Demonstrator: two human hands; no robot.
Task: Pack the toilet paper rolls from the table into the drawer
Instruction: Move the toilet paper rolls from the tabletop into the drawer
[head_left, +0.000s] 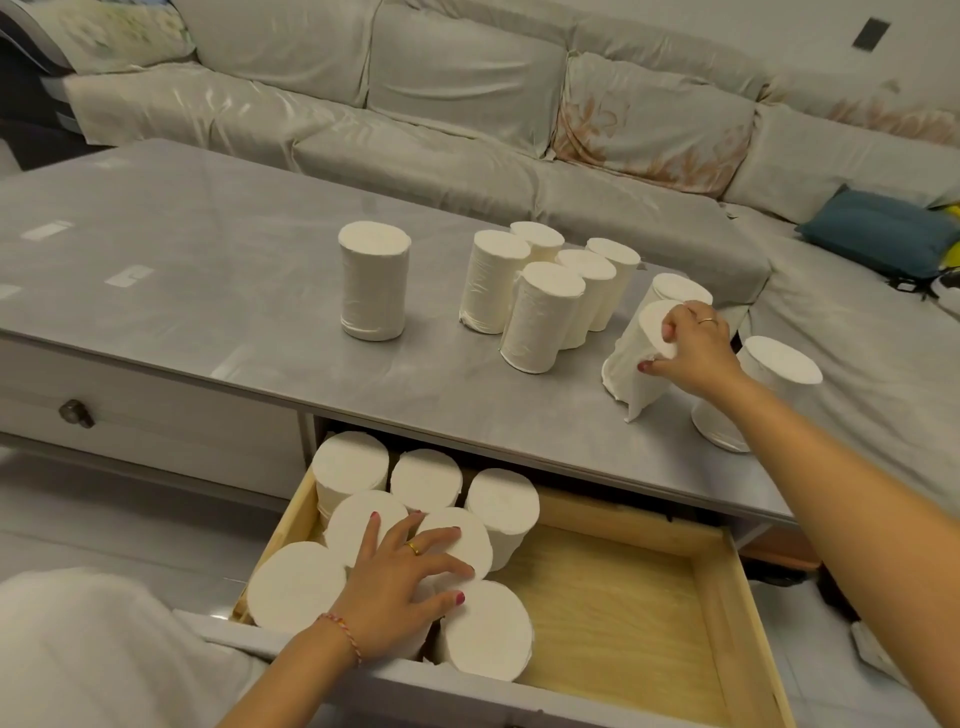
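Observation:
Several white toilet paper rolls stand on the grey table (208, 270): a lone roll (374, 280), a cluster of rolls (545, 291) and a roll at the right edge (769, 384). My right hand (691, 345) grips the top of a tilted roll (636, 364) on the table's right part; a loose sheet end hangs from it. The open wooden drawer (623, 597) below holds several upright rolls in its left half. My left hand (400, 577) rests with spread fingers on the tops of those drawer rolls (358, 525).
A covered sofa (467, 104) runs behind and to the right of the table, with a blue cushion (878, 234) on it. A shut drawer with a dark knob (77, 413) is to the left. The open drawer's right half shows bare wood.

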